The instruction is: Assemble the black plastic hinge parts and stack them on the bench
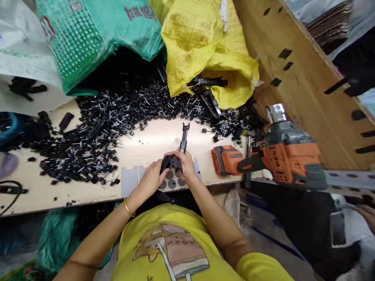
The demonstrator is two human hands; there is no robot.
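Observation:
My left hand (152,176) is closed round a short black plastic piece (165,164) with a rounded end. Held in my right hand (186,166) is a long, narrow black part (184,138) with a forked tip, which points away from me. The two black pieces meet or overlap between my hands; whether they are joined I cannot tell. Under both hands lies a grey plate (129,182) with dark round spots, at the table's near edge. Beyond it spreads a heap of small black pieces with metal pins (137,103).
An orange cordless impact wrench (290,156) lies at the right, battery towards me. Green (123,23) and yellow (190,43) woven sacks stand behind the heap, black parts spilling from their mouths. A wooden board (281,50) slants along the right side. Another person's dark-clothed leg (299,222) shows lower right.

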